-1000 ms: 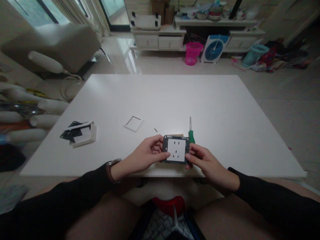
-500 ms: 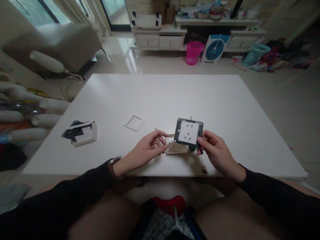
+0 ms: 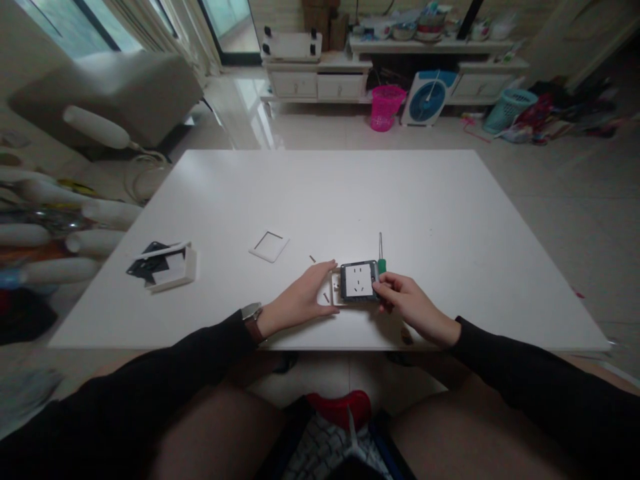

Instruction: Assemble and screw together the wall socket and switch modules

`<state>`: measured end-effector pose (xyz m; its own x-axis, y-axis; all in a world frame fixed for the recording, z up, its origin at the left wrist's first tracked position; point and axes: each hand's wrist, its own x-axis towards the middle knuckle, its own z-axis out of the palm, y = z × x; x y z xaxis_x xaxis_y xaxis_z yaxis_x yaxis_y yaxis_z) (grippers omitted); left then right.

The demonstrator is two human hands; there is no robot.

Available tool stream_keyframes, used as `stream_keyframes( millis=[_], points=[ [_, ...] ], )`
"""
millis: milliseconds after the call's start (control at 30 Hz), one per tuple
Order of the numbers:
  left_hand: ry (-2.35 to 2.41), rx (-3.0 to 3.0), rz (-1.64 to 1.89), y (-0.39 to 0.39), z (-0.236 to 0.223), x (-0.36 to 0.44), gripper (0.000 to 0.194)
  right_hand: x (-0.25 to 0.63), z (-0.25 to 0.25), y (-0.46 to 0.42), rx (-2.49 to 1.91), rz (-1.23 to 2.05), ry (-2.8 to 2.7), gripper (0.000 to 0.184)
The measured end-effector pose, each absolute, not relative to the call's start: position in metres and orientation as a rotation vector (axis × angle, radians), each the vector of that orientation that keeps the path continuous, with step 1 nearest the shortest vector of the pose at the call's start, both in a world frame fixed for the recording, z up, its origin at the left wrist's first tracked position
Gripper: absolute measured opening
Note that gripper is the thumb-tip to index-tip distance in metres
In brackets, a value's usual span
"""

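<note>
In the head view my right hand [image 3: 416,303] pinches the right edge of a wall socket [image 3: 359,281], which has a white face and a dark frame. The socket lies over a white back box [image 3: 336,291], covering most of it; whether it is seated cannot be made out. My left hand [image 3: 303,299] spans the box's left end, thumb at the near side and fingers at the far side. Just beyond the socket's right corner lies a screwdriver [image 3: 381,257] with a green handle. Small screws [image 3: 326,297] are on the table near my left hand.
A white square cover frame [image 3: 270,246] lies left of the hands on the white table [image 3: 320,193]. Farther left stands a white box [image 3: 175,273] with dark plates in it. A small brown item [image 3: 407,335] rests near the front edge, by my right wrist.
My right hand has brought the socket down and left onto the back box. My left hand has spread round the box's left end. More of the screwdriver now shows.
</note>
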<state>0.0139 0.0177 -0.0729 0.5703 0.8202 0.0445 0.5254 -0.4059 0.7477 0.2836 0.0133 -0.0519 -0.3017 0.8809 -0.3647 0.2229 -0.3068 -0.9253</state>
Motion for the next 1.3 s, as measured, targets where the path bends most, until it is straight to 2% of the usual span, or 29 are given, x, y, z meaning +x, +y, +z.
stream_keyframes(
  millis=[467,600,833,900,1000,1133,1300],
  points=[
    [1.051,2.208,0.492,0.02,-0.076,0.016,0.081,0.278,-0.07,0.012,-1.415,1.723,-1.415,0.037],
    [1.035,2.201,0.472,0.022,-0.071,0.013,0.079,0.281,-0.07,0.012,-1.436,1.614,-1.464,0.041],
    [1.036,2.202,0.459,0.023,-0.06,0.013,0.073,0.284,-0.062,0.018,-1.468,1.273,-1.862,0.031],
    [1.031,2.205,0.466,0.023,-0.06,0.013,0.072,0.285,-0.059,0.02,-1.434,1.096,-1.99,0.033],
    [1.033,2.216,0.461,0.024,-0.062,0.012,0.074,0.286,-0.059,0.021,-1.295,0.876,-2.168,0.046],
    [1.038,2.215,0.451,0.024,-0.064,0.012,0.076,0.289,-0.063,0.021,-1.178,0.823,-2.299,0.063],
    [1.032,2.198,0.482,0.024,-0.065,0.012,0.074,0.288,-0.064,0.021,-1.207,0.818,-2.33,0.06]
  ],
)
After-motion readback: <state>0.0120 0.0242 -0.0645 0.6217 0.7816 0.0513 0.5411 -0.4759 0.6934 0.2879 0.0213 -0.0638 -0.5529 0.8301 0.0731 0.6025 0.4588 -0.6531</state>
